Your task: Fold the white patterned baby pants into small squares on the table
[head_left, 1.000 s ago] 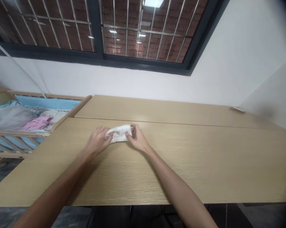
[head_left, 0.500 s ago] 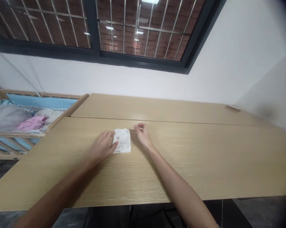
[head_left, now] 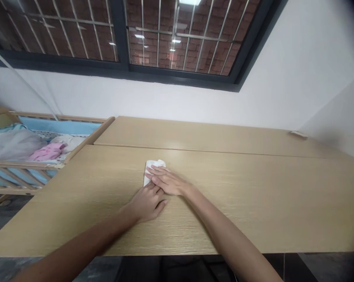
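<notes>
A small folded white cloth (head_left: 152,165) with a faint print lies flat on the light wooden table (head_left: 253,203). My right hand (head_left: 167,182) lies flat on top of it, fingers stretched out toward the left and covering most of it. My left hand (head_left: 146,203) rests palm down on the table just in front of the cloth, its fingertips touching the cloth's near edge and tucked under my right hand. Neither hand grips anything.
A wooden cot (head_left: 27,160) with blue lining, grey bedding and pink clothes (head_left: 46,152) stands at the table's left end. A second table section (head_left: 212,135) runs along the white wall under a barred window. A small flat object (head_left: 298,134) lies at the far right.
The cloth was folded over and laid flat. My right hand moved from beside it onto its top, and my left hand slid from its left side to its near edge.
</notes>
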Motion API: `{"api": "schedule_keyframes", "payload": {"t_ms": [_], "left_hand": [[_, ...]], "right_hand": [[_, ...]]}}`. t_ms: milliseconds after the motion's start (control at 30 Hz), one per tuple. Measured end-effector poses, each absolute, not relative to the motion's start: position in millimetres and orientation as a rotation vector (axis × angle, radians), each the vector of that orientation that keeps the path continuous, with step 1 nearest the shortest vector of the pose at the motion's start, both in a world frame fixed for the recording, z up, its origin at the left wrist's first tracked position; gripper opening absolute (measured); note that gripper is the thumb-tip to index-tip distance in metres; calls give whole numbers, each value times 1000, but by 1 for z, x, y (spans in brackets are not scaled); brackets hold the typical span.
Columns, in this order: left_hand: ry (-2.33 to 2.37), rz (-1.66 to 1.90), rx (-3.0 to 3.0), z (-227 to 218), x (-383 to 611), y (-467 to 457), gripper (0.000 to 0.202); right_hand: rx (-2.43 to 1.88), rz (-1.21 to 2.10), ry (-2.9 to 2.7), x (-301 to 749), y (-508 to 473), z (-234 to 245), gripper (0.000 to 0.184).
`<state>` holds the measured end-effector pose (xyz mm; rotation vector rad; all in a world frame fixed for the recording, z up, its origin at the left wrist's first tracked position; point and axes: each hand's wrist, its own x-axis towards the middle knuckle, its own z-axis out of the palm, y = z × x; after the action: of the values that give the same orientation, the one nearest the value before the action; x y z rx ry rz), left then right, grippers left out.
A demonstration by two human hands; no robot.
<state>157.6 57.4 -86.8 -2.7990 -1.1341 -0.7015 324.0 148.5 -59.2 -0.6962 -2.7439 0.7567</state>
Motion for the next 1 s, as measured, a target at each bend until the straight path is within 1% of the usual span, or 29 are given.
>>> {"api": "schedule_keyframes", "payload": {"t_ms": [133,267,367,500,600,667,733,833,900,1000], "left_hand": [[-1122,-681,-2745,-90,157,61,45],[-1118,-640,-2726,-94,155,62,50],[-1093,-642,-2745,-95,154,62,53],[-1141,-753,-2817,-94,152,65,50],[-1369,-1001,-2762,-93,146,75,44],[-1572,-1130,-2566,-90,138,83,37],[-1768,-1094,-2321,-86,130,90,30],[-1991,-829,-2155,-82,120,96,34],[-2031,-693,-2244,-83,117,99,37],[-2003,-670,-2434,-85,117,104,34]], "right_hand": [[-749,698,-2759,328,171,-64,61],[-823,688,-2718,333,184,-69,62],[-848,745,-2568,337,191,-77,62],[-908,751,-2380,339,197,-89,62],[-983,641,-2286,339,194,-93,66],[-1020,550,-2210,341,187,-90,65],[-1024,467,-2165,342,180,-86,62],[-996,390,-2161,343,173,-80,56],[-981,367,-2198,342,172,-79,48],[-976,337,-2244,339,175,-80,34]]}}
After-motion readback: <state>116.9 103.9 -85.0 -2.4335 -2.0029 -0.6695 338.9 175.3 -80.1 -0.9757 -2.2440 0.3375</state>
